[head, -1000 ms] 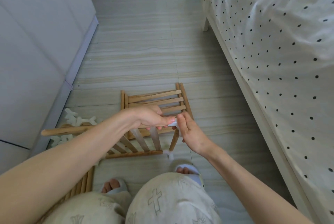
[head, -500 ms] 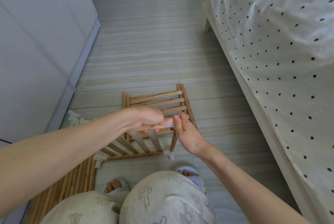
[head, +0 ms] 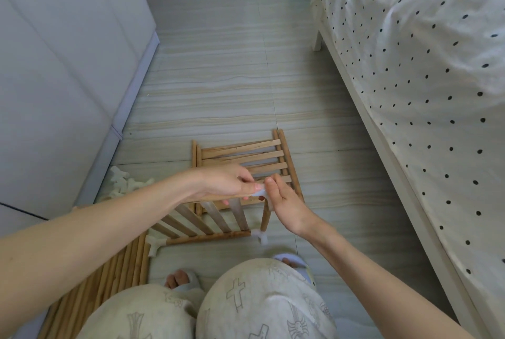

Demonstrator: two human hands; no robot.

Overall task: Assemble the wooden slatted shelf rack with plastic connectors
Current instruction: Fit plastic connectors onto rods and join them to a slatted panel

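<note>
A partly built wooden rack stands on the floor before my knees, its slatted shelf tilted up. My left hand grips the shelf's upper rail near its right end. A white plastic connector sits at that corner, and my right hand pinches it from the right. Below it a short wooden post runs down to another white connector. A third connector caps the lower left corner. A second slatted panel lies flat on the floor behind.
Loose white connectors lie by the grey cabinet on the left. Another slatted panel rests beside my left knee. A bed with a dotted sheet fills the right side. My slippered feet stand below the rack.
The view has tilted down slightly. My hands have stayed at the shelf's upper right corner, the right fingers shifting on the white connector.
</note>
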